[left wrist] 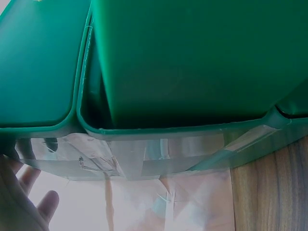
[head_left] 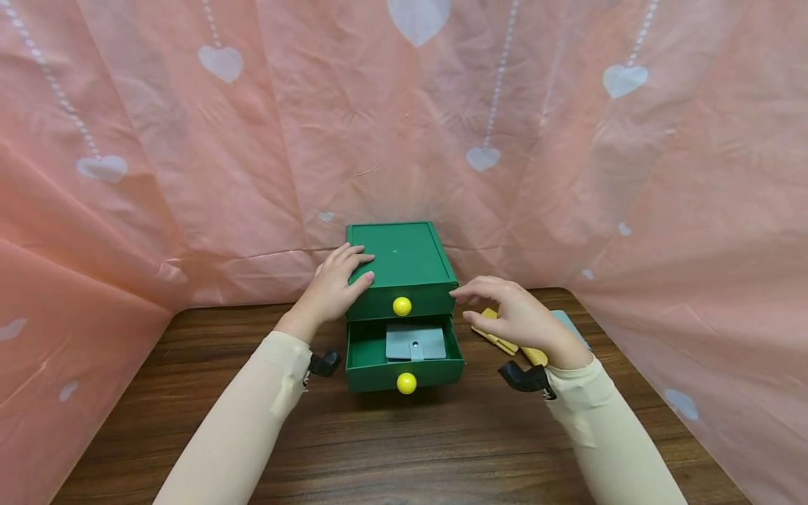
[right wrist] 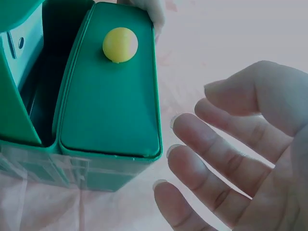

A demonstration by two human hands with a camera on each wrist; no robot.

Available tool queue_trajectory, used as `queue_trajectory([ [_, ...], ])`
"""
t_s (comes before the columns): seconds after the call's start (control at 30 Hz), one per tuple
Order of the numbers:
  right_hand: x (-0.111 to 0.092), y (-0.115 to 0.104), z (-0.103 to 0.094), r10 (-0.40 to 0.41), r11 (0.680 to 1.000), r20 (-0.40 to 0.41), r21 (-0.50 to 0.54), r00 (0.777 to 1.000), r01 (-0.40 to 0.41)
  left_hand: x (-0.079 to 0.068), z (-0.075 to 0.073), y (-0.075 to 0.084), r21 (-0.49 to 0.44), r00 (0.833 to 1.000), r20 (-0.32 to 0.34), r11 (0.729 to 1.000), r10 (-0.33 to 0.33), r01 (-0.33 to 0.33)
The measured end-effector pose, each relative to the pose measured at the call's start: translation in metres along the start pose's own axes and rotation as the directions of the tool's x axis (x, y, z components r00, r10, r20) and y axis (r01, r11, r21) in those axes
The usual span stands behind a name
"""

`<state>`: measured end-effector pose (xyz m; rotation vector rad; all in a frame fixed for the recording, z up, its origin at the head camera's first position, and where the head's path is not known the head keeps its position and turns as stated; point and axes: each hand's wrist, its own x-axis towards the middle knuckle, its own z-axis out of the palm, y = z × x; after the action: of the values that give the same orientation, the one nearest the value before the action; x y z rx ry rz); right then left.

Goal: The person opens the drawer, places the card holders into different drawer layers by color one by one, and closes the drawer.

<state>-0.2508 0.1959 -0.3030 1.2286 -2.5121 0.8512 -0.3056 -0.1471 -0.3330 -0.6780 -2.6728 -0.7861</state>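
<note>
A green two-drawer cabinet point(head_left: 399, 252) stands against the back curtain. Its upper drawer point(head_left: 372, 305) is shut, and a round yellow knob point(head_left: 401, 306) sits on the front. The lower drawer point(head_left: 379, 379) is pulled out, and inside lies a pale blue snap-strap wallet point(head_left: 416, 342). My left hand point(head_left: 331, 284) rests at the cabinet's top left edge, fingers spread over the top. Beside the right side, my right hand point(head_left: 514, 315) hovers with loosely bent fingers point(right wrist: 207, 168) and holds nothing, its fingertips near the upper drawer's front corner.
On the wooden table point(head_left: 404, 449), to the cabinet's right, lie a yellow wallet point(head_left: 505, 346), another yellow piece point(head_left: 535, 356) and a pale blue flat item point(head_left: 568, 326), partly hidden by my right hand. A pink curtain point(head_left: 252, 175) encloses the back and sides.
</note>
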Motion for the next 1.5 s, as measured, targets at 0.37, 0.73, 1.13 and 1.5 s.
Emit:
queue_trajectory([
  [0.37,-0.009,0.01,-0.005,0.007,1.0,-0.112,-0.005,0.994,-0.008,0.0,-0.001,0.0,-0.002,1.0,0.001,1.0,0.0,0.0],
  [0.73,-0.018,0.015,-0.012,0.117,0.989,-0.242,-0.055,0.963,-0.134,-0.001,0.0,-0.001,0.0,1.0,0.002,1.0,-0.01,0.01],
  [1.13,-0.025,0.024,-0.018,0.227,0.963,-0.322,-0.064,0.919,-0.26,-0.001,0.0,-0.002,0.001,1.0,0.003,1.0,-0.007,0.007],
  [1.5,-0.036,0.04,-0.017,0.274,0.944,-0.354,-0.078,0.894,-0.32,0.0,0.002,-0.001,0.0,1.0,0.008,1.0,-0.012,0.012],
])
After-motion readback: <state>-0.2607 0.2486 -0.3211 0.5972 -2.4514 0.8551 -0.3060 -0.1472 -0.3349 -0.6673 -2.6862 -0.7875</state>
